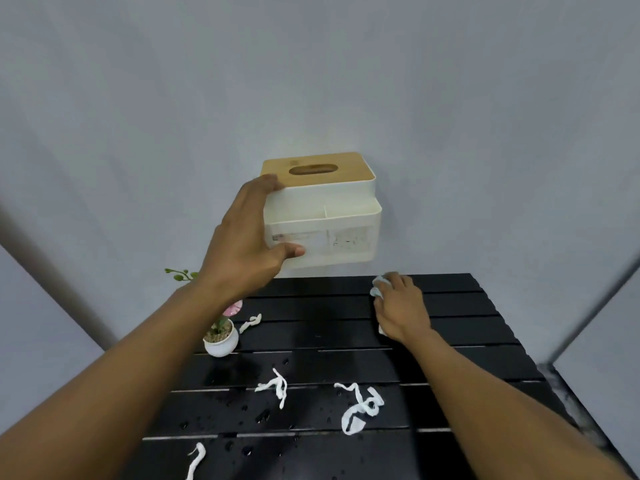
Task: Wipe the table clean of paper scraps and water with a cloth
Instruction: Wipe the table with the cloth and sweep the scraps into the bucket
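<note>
My left hand grips a white tissue box with a wooden lid and holds it in the air above the far edge of the black slatted table. My right hand presses a pale cloth flat on the table at the far right; most of the cloth is hidden under the hand. Twisted white paper scraps lie on the table: one at centre, a larger one to its right, one near the front edge, and one by the plant pot. Water droplets dot the near slats.
A small white pot with a pink-flowered plant stands at the table's left edge, under my left forearm. A grey wall rises right behind the table. The table's right edge drops to the floor by a white panel.
</note>
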